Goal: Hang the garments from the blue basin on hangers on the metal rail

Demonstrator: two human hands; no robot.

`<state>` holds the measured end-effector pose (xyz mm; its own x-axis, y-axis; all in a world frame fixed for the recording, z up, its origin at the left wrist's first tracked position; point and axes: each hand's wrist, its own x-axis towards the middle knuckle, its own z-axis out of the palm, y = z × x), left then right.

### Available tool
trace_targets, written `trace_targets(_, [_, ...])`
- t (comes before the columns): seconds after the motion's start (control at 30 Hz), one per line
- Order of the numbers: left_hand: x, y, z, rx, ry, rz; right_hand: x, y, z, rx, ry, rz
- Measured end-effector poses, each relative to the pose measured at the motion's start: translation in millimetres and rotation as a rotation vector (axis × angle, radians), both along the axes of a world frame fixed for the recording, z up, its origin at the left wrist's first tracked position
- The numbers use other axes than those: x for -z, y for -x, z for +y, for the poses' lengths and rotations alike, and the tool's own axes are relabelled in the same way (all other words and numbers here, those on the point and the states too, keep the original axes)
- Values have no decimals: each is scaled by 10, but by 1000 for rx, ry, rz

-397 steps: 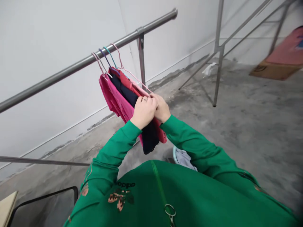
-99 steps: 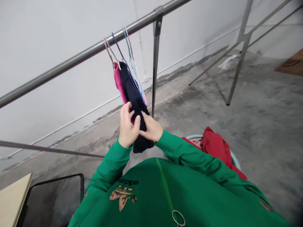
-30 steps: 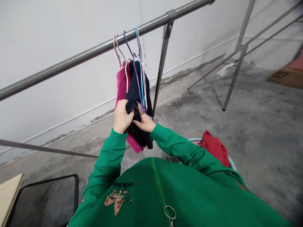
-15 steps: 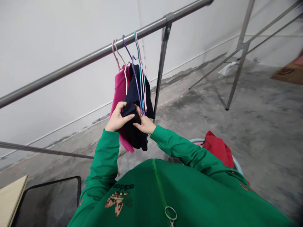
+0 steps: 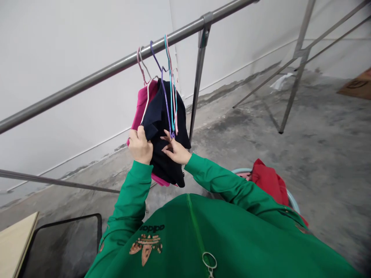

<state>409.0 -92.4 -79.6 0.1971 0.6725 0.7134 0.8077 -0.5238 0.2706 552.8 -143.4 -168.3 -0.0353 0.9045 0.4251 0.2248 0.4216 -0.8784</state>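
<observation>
A dark navy garment [image 5: 171,162] hangs from the rail on a white hanger [image 5: 146,102], its collar folded over at the front. My left hand [image 5: 140,147] is closed around the lower end of that hanger, at the garment's left edge. My right hand [image 5: 177,150] lies in front of the navy cloth with fingers apart, beside the bottom end of a purple hanger [image 5: 166,102]. Whether its fingertips touch that hanger, I cannot tell. Behind the navy garment hangs a bright pink garment [image 5: 141,101], partly hidden.
Blue and pink hangers [image 5: 173,96] hang to the right on the metal rail [image 5: 95,79]. A rack leg [image 5: 198,77] drops close by. At lower right stands a light blue basin [image 5: 293,200] with red clothing [image 5: 269,181]. A black-framed panel [image 5: 66,239] is at lower left.
My left hand has shifted left and closed around the white hanger's end, drawing it left. The navy garment spreads wider. My right hand stays nearly in place, its fingers now clear of the folds.
</observation>
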Motion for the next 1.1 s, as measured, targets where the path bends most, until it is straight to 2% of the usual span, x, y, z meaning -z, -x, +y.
trace_targets(0.17, [97,101,19,-1,-131,194,62,57,-11,14,4,-35])
trace_targets(0.3, [145,93,-105,22,-151,184,95,88,-13,4,25,-44])
trace_targets(0.4, [228,79,-185,140,-134,65,119,86,-2,45,33,-81])
trace_targets(0.53, [287,110,-211,429,-110,-192,207,67,-45,119,60,-135])
trace_targets(0.63, [228,204,-289,582,-22,-291,376,-8,-190,171,19,-86])
trace_targets(0.73, [109,359,-468,628,104,-366,633,-183,-408,319,-6,33])
trace_targets(0.8, [11,441,-616,669,180,-451,807,-310,-557,370,9,16])
trace_targets(0.87, [-91,456,-758,764,237,-533,940,-373,-685,235,39,-88])
trace_targets(0.93, [-182,407,-873,890,309,-566,1008,-342,-776,-31,90,-167])
trace_targets(1.0, [-249,346,-941,986,395,-567,1017,-260,-831,-223,170,-181])
trace_targets(1.07, [-285,342,-942,1046,466,-546,988,-222,-870,-282,273,-130])
trace_targets(1.1, [-291,375,-911,1054,490,-529,966,-244,-896,-250,323,-50])
